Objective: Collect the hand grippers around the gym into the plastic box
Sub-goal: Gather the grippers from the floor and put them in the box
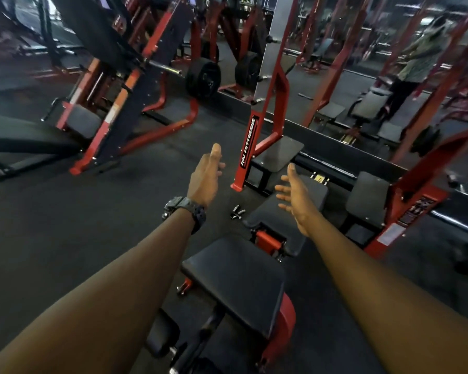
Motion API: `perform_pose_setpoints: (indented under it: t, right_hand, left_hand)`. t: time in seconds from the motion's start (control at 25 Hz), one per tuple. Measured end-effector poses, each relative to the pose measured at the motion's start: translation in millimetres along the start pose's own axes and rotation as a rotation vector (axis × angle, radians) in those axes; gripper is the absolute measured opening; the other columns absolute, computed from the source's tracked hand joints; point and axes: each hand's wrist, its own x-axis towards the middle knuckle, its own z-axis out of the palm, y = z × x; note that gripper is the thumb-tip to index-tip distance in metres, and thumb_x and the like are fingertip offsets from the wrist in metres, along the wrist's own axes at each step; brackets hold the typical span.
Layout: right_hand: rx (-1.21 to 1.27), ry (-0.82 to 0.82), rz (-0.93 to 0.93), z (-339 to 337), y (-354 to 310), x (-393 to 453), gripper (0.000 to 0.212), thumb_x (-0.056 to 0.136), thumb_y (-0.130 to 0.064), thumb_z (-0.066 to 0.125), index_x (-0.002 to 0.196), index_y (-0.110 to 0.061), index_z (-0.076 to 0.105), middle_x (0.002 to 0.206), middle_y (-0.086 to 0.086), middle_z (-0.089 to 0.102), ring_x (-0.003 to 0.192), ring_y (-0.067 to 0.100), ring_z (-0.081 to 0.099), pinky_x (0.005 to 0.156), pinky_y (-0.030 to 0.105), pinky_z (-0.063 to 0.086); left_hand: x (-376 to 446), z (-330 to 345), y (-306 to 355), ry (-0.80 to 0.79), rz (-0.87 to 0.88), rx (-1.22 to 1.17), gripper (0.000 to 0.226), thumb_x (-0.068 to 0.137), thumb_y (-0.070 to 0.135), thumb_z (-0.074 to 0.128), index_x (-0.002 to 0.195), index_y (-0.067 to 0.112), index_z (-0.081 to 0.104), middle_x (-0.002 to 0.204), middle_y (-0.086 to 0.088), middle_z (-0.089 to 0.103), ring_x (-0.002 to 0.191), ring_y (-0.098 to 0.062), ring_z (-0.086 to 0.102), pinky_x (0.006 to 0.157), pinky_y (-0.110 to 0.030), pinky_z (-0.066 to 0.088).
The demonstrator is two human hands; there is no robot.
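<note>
Nearest the person stands a black padded bench (pixel 235 282) with a red frame, running away from the camera. Both bare arms reach out above it. The left hand (pixel 204 176), a dark watch (pixel 185 211) on its wrist, hangs to the left of the bench's far end, fingers (pixel 216 152) straight and together, holding nothing. The right hand (pixel 295 194) hovers over the bench's far pad, fingers spread loosely, also empty. A hand gripper (pixel 237 213) lies on the dark floor (pixel 65 225) just left of that far pad, between the two hands. Beyond the bench rises a red upright (pixel 247 155) lettered "RN FITNESS", with a wall mirror (pixel 376 63) behind.
</note>
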Motion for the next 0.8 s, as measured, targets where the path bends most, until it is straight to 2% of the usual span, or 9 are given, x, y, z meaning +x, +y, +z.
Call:
perform_pose_setpoints:
  t: [0.16, 0.28, 0.36, 0.48, 0.68, 0.8]
  right_hand:
    - [-0.023, 0.002, 0.009, 2.1, -3.1, 16.1, 0.074, 0.094, -0.068, 0.030, 0.145, -0.017, 0.041, 0.128, 0.008, 0.057, 0.112, 0.023, 0.057, 0.089, 0.038, 0.045]
    - [-0.026, -0.017, 0.013, -7.2, -0.1, 30.9, 0.075, 0.093, -0.069, 0.029, 0.145, -0.016, 0.041, 0.129, 0.008, 0.057, 0.113, 0.023, 0.057, 0.089, 0.037, 0.045]
    - [-0.031, -0.024, 0.010, -22.9, 3.0, 46.4, 0.077, 0.092, -0.070, 0.029, 0.145, -0.015, 0.041, 0.131, 0.008, 0.057, 0.114, 0.023, 0.057, 0.089, 0.037, 0.046]
    - [-0.025, -0.040, 0.021, -59.6, 10.6, 80.6, 0.078, 0.092, -0.071, 0.029, 0.145, -0.015, 0.041, 0.132, 0.010, 0.057, 0.113, 0.023, 0.056, 0.089, 0.037, 0.045]
    - [-0.037, -0.121, 0.005, -139.1, 21.1, 158.3, 0.073, 0.093, -0.070, 0.029, 0.141, -0.019, 0.046, 0.124, 0.010, 0.059, 0.114, 0.025, 0.058, 0.093, 0.039, 0.047]
    - [-0.077, -0.196, 0.024, -193.2, 22.5, 203.7, 0.069, 0.091, -0.073, 0.030, 0.132, -0.022, 0.050, 0.118, 0.004, 0.059, 0.113, 0.024, 0.058, 0.093, 0.039, 0.047]
  left_hand:
    - [16.5, 4.6, -7.4, -0.011, -0.013, -0.009, 0.070, 0.082, 0.078, 0.026, 0.115, 0.026, 0.060, 0.114, 0.004, 0.066, 0.102, -0.013, 0.061, 0.102, -0.044, 0.046]
    - [32.2, 18.6, -7.1, -0.021, -0.020, -0.018, 0.075, 0.079, 0.081, 0.026, 0.118, 0.026, 0.059, 0.115, 0.005, 0.066, 0.105, -0.012, 0.061, 0.102, -0.044, 0.045]
    - [41.8, 37.2, -6.5, -0.023, -0.026, -0.016, 0.074, 0.074, 0.085, 0.027, 0.112, 0.031, 0.060, 0.115, 0.005, 0.066, 0.103, -0.013, 0.061, 0.102, -0.045, 0.046]
    - [58.1, 80.8, -10.2, -0.018, -0.036, -0.005, 0.073, 0.067, 0.089, 0.029, 0.105, 0.035, 0.059, 0.114, 0.005, 0.066, 0.101, -0.014, 0.062, 0.102, -0.046, 0.045]
    - [88.6, 177.9, -24.6, 0.069, -0.056, 0.002, 0.068, 0.071, 0.086, 0.030, 0.104, 0.034, 0.060, 0.113, 0.004, 0.067, 0.101, -0.014, 0.063, 0.103, -0.044, 0.044]
    - [112.5, 243.6, -26.7, 0.147, -0.115, -0.033, 0.066, 0.072, 0.084, 0.032, 0.101, 0.032, 0.060, 0.110, 0.003, 0.066, 0.096, -0.015, 0.061, 0.095, -0.040, 0.044]
